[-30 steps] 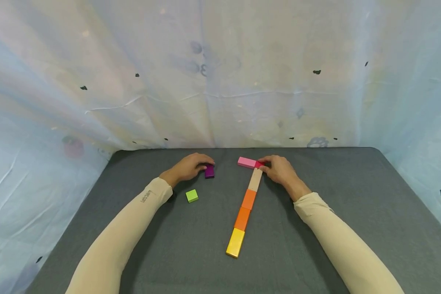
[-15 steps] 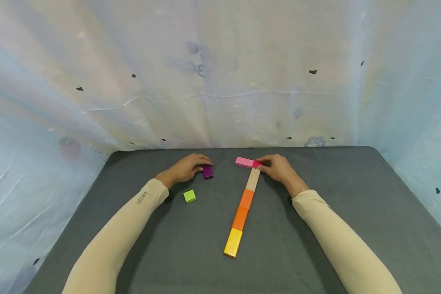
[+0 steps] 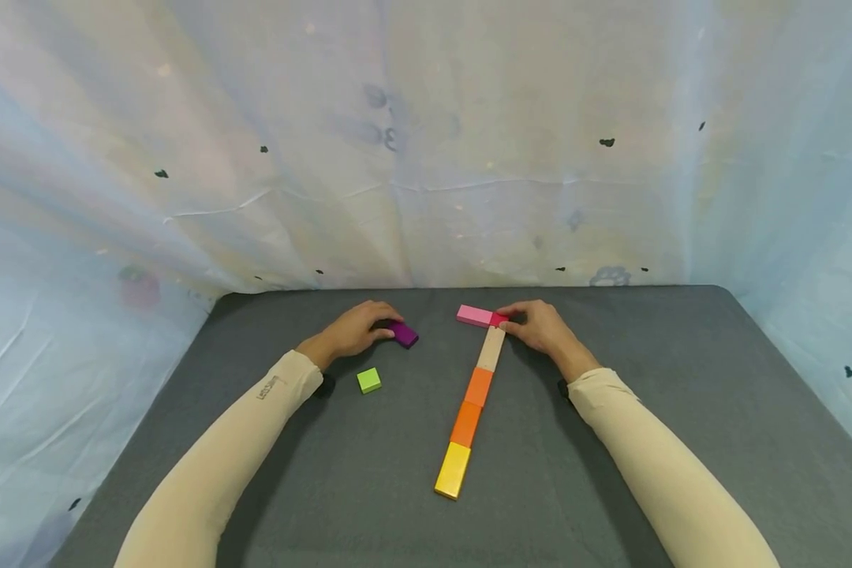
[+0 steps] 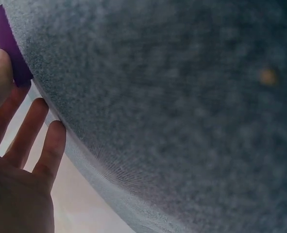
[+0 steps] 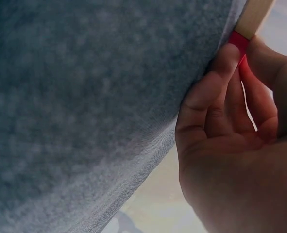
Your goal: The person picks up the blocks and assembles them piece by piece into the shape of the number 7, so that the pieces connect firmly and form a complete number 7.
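Note:
At the left my left hand pinches a purple block between thumb and fingers. In the left wrist view the thumb lies on the purple block, with the other fingers spread below it. My right hand holds a small red block at the far end of a row; the right wrist view has thumb and fingertips around the red block. Left of the red block, and touching it, lies a pink block. A pale wood-coloured block adjoins it on the near side.
Two orange blocks and a yellow block continue the row toward me. A lime green block lies alone near my left wrist. The grey cloth-covered table ends at a pale printed curtain.
My left hand has turned the purple block, so it now slants down to the right. My right hand stays on the red block, and the row looks the same.

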A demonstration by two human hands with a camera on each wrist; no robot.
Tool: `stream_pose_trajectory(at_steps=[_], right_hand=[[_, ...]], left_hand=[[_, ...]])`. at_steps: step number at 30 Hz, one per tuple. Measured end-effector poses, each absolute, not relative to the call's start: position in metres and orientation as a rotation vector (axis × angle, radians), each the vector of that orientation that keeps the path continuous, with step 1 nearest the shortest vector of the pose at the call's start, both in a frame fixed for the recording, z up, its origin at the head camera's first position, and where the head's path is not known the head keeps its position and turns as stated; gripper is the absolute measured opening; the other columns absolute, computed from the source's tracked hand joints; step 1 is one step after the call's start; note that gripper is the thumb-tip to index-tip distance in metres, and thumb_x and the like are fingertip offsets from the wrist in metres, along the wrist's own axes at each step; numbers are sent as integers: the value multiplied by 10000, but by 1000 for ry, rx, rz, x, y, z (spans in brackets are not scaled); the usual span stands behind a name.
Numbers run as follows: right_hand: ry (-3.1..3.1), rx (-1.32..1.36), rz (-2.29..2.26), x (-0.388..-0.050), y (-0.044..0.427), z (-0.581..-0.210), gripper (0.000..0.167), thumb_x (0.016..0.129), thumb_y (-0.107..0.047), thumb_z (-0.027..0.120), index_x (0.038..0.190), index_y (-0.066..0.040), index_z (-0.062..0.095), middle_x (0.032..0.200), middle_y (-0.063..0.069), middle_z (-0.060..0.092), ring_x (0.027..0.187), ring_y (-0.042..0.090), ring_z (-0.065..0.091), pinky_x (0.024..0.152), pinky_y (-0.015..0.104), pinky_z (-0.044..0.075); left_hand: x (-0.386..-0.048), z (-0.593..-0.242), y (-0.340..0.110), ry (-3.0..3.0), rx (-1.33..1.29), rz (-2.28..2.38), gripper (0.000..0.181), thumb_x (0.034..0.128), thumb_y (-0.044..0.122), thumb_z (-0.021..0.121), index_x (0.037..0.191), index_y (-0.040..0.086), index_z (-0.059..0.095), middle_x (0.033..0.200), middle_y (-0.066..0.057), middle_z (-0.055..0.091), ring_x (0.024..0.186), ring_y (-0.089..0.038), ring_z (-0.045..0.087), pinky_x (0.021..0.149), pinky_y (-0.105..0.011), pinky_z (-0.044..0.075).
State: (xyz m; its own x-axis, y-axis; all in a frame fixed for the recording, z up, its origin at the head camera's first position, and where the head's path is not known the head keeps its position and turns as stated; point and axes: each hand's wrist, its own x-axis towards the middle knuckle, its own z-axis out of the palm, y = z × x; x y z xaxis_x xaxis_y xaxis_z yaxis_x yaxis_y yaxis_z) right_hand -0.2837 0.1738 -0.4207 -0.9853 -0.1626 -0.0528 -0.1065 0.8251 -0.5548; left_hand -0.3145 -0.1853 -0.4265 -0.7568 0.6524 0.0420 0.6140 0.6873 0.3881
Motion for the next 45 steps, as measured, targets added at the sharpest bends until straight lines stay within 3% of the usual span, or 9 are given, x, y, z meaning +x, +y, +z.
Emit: stream_pose_trajectory(at_steps=[11, 22, 30, 45], right_hand=[[2890, -186, -859, -283, 175, -421, 374, 980, -273, 642, 1339, -170, 648, 1392, 139, 605, 1240, 337, 557, 1057, 531, 445], [2888, -171, -883, -285, 171, -424, 370, 980, -269, 642, 1334, -161, 652, 1383, 144, 609, 1264, 353, 543, 1088, 543, 422], [2896, -187, -872, -285, 169, -422, 368, 978, -275, 644, 1329, -161, 656, 1372, 142, 619, 1221, 342, 565, 1054, 529, 445], [2890, -177, -867, -285, 168, -422, 373, 982, -263, 640, 1342, -165, 646, 1390, 141, 605, 1324, 361, 512, 1110, 550, 402]], left_hand=[[-313, -428, -183, 2793, 1001, 594, 418, 966, 308, 652, 1349, 145, 618, 1347, -69, 603, 1288, -269, 533, 1107, -502, 412], [-313, -429, -179, 2778, 1061, 574, 393, 933, 248, 699, 1311, 150, 657, 1265, -64, 626, 1173, -233, 586, 1014, -449, 485], [-312, -427, -180, 2806, 1042, 562, 360, 935, 230, 695, 1283, 140, 675, 1225, -70, 642, 1148, -238, 602, 1006, -449, 488], [-316, -426, -178, 2911, 1053, 677, 319, 929, 192, 704, 1234, 97, 702, 1186, -76, 661, 1108, -235, 619, 990, -450, 505]])
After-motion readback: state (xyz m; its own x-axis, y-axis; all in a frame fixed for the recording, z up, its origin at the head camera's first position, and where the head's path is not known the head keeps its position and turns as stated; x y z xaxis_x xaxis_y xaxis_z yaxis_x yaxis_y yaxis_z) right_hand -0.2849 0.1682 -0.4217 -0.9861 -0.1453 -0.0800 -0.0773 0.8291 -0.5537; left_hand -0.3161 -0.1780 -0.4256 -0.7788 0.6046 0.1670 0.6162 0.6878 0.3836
